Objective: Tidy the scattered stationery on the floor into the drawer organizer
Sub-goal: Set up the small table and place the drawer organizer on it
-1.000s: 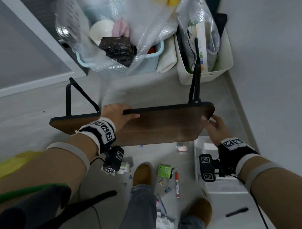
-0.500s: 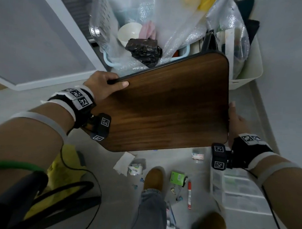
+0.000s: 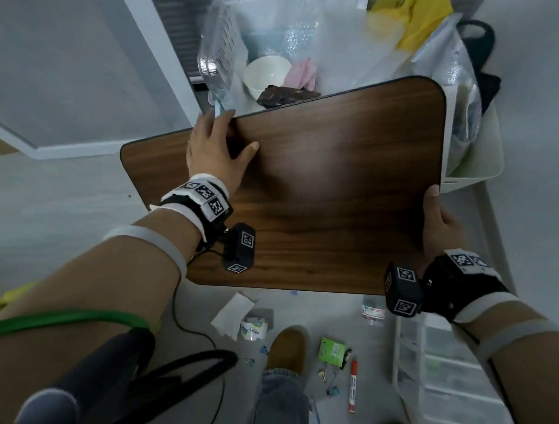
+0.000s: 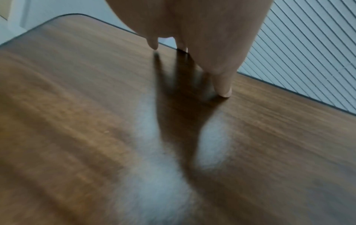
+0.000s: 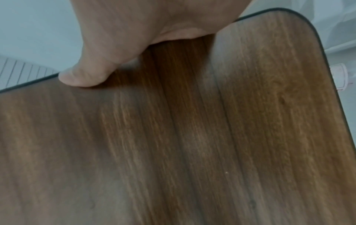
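Observation:
I hold a small wood-top folding table (image 3: 320,188), tilted with its top facing me. My left hand (image 3: 217,146) lies on the top, fingertips at the far edge, thumb (image 4: 223,89) pressed on the wood (image 4: 96,121). My right hand (image 3: 439,223) grips the right edge, thumb (image 5: 82,76) on top, fingers hidden underneath. On the floor below lie a red marker (image 3: 353,387), a green box (image 3: 332,351), small binder clips (image 3: 326,373) and a tape roll (image 3: 253,328). The white drawer organizer (image 3: 456,376) stands at lower right.
Bins stuffed with plastic bags (image 3: 278,37) and a white bowl (image 3: 265,75) stand behind the table; a cream bin (image 3: 482,162) is at right by the wall. My shoe (image 3: 287,348), a tissue (image 3: 233,313), a black cable (image 3: 204,333) and black straps (image 3: 171,373) occupy the floor.
The table swung up from nearly level until its top faces me, closer to the bins. My left hand slid from the far-left corner toward the middle of the far edge.

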Demonstrator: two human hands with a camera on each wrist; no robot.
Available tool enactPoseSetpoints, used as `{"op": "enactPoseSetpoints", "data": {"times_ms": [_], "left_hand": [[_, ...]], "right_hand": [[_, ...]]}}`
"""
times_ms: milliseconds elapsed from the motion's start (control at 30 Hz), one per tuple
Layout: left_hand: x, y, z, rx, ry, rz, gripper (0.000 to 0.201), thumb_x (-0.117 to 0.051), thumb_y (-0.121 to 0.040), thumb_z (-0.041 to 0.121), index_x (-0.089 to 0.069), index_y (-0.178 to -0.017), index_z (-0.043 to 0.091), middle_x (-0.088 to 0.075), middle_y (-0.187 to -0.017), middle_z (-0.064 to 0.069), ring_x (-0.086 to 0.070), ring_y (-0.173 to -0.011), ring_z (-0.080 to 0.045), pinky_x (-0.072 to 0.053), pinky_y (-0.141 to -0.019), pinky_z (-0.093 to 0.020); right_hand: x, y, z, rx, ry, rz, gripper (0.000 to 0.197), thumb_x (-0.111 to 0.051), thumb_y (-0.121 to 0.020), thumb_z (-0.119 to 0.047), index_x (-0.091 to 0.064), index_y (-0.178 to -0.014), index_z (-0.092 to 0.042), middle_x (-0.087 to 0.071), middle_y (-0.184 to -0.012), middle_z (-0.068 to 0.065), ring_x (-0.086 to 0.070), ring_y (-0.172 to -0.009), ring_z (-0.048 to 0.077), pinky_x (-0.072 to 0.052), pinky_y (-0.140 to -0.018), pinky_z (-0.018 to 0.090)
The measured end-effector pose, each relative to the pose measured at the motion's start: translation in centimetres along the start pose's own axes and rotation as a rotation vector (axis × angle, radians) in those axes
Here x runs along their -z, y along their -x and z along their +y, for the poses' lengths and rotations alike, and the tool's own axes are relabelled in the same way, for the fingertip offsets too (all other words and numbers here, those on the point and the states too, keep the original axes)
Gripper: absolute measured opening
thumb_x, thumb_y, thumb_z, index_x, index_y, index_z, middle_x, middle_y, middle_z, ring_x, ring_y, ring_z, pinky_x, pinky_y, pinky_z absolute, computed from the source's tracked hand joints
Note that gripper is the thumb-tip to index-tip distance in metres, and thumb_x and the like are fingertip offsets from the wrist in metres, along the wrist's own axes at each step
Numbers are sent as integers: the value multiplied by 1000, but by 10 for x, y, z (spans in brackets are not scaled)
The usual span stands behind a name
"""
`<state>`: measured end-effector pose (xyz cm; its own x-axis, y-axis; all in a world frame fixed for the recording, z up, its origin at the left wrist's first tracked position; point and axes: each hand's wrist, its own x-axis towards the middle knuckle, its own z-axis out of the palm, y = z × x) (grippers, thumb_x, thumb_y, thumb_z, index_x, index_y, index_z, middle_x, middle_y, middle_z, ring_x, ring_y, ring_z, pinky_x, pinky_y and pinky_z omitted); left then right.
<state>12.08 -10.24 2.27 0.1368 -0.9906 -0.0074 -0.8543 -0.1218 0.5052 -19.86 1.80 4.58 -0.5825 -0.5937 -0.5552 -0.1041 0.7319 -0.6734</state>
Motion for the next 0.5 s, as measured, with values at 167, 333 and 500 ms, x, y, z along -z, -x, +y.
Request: {"op": "enactPoseSetpoints", "data": {"times_ms": [167, 333, 500], "left_hand": [[0, 31, -65, 418, 198, 111, 93, -77, -71, 54, -28, -147, 34, -21, -157, -9, -30, -143, -29, -31, -113, -43], [-14, 38, -155, 918, 201, 25, 121, -68, -61, 77, -10, -155, 28, -23, -157, -17, -34, -139, -43, -31, -112, -57], [-41, 40, -188, 921, 387, -99, 111, -67, -63, 77, -34, -146, 12, -47, -146, -11, -49, -129, -36, -37, -109, -47]], "right_hand": [[-4, 9, -8, -22, -19, 56, 97, -36, -78, -85, -60, -111, 4, -58, -116, 34, -59, -103, 48, -49, -93, 51], [-15, -1, 3, -58, -56, 153, 97, -38, -84, -77, -55, -120, 12, -53, -124, 37, -55, -109, 51, -44, -96, 56], [-27, -23, 20, -150, -57, 216, 98, -29, -78, -86, -62, -122, -6, -62, -121, 25, -59, -110, 43, -44, -98, 49]]}}
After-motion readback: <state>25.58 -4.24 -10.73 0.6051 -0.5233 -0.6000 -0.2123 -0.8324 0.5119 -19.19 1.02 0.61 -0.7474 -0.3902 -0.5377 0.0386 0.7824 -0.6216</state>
